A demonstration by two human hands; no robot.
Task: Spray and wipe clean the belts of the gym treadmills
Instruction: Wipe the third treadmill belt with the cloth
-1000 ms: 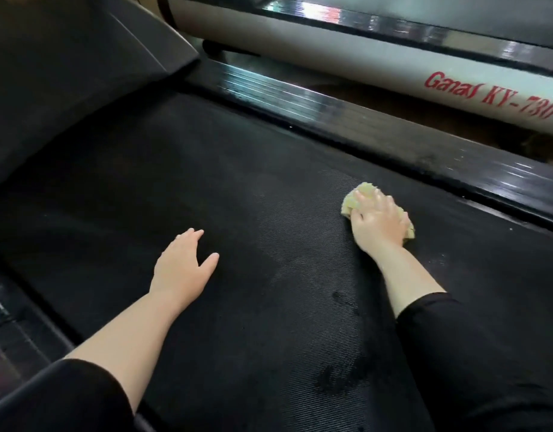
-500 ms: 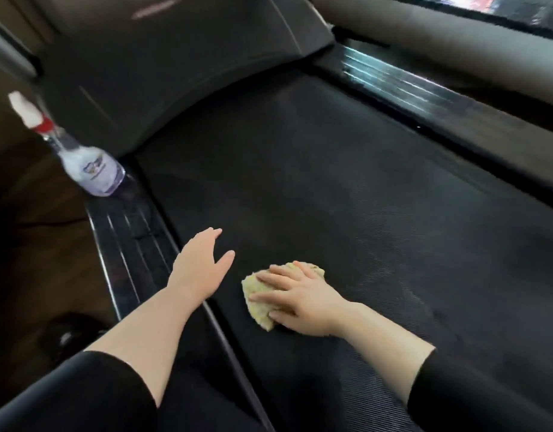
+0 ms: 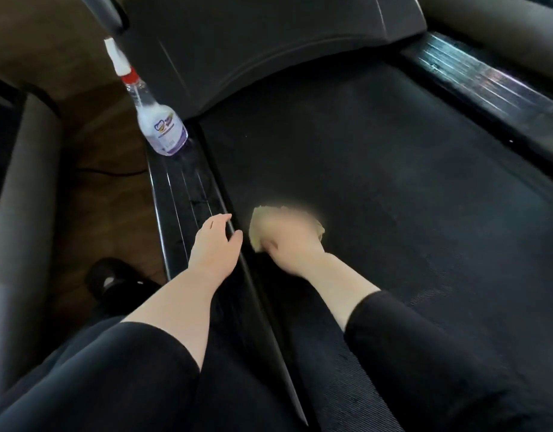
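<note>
Your left hand (image 3: 214,244) lies on the glossy black side rail (image 3: 183,188) at the left edge of the treadmill. Its fingers are straight and relaxed, holding nothing, and the thumb reaches toward the rail's inner lip. Your right hand (image 3: 292,244) sits just beside it on the dark belt (image 3: 378,182), on top of a pale yellow cloth (image 3: 256,221). The cloth shows past the hand's far and left sides, close to the belt's left edge. That hand is smeared with blur, so you cannot tell whether its fingers curl round the cloth or press it flat. Both forearms are bare below black sleeves. Farther up the same rail, the spray bottle (image 3: 161,126) stands upright near the curved black motor cover (image 3: 269,35). It is clear, with a white label, a red collar and a white nozzle, and it stands well apart from both hands. The matching rail (image 3: 487,85) runs along the belt's right side. Left of the treadmill there is brown wooden floor (image 3: 113,188) and a dark shoe (image 3: 113,282).
</note>
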